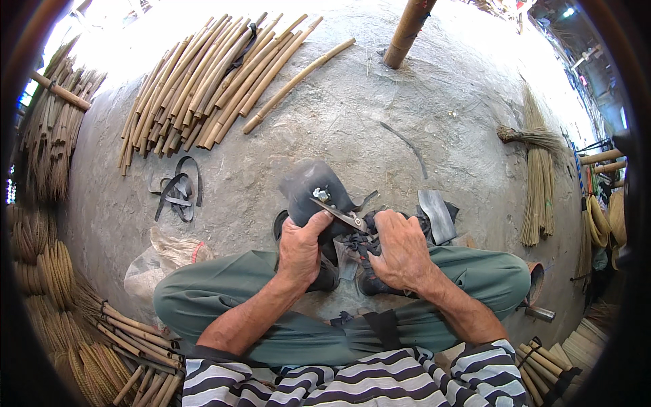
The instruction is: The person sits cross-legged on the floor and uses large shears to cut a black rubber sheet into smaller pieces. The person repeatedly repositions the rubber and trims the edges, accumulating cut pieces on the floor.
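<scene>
**Black sheet (308, 184) and scissors (344, 215) above a grey floor (291, 139)**

The floor extended beneath the whole scene. At its upper left lay a row of bamboo poles (217, 81), set side by side; at right lay a tied bundle of thin stalks (539, 186). The sheet, dark and flexible, extended forward from the left hand (298, 249), which was closed on its near edge, thumb uppermost. The right hand (401, 249) was curled nearly shut, apparently about the scissors' handles, which its fingers largely hid. A tangle of black strips (181, 193) rested on the floor at left. The scissors' blades pointed leftward across the sheet, near the left thumb. Beyond the hands lay one thin dark strip (411, 150).
</scene>
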The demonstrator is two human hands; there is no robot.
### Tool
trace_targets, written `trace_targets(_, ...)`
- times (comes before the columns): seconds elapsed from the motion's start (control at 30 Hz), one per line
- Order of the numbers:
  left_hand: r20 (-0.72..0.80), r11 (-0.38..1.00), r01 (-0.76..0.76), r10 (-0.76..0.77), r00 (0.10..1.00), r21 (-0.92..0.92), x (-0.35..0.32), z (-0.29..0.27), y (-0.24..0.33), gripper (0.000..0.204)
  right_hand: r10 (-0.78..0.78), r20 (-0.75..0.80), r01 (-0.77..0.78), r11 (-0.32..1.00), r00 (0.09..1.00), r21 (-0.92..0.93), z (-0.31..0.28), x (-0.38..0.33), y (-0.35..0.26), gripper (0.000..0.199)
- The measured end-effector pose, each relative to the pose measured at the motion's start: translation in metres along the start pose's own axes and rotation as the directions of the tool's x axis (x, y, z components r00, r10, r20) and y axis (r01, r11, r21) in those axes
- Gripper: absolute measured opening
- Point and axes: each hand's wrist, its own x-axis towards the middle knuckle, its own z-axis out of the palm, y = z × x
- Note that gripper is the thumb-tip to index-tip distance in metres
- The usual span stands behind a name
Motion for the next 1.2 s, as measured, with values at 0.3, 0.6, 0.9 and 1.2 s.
trace_targets(0.3,-0.007,0.997,0.006,-0.007,1.0,-0.074,0.005,-0.001,0.004,0.02,0.119,0.226,-0.162,0.97,0.967,0.179,-0.002,-0.004,-0.003,0.035)
trace_targets(0.6,0.053,0.997,-0.068,0.066,0.996,0.04,0.002,-0.005,-0.002,0.024,-0.004,-0.02,0.005,0.998,1.0,0.056,0.0,0.003,-0.001,0.036)
trace_targets(0.9,0.015,0.997,0.004,-0.003,1.0,-0.077,0.001,0.001,0.006,0.02,0.116,0.179,-0.138,0.984,0.977,0.116,-0.004,0.0,-0.005,0.041)
trace_targets(1.2,-0.022,0.99,0.016,-0.019,1.0,-0.139,0.008,-0.002,0.011,0.019,0.036,0.125,-0.042,0.998,0.992,0.043,0.002,0.002,-0.001,0.041)
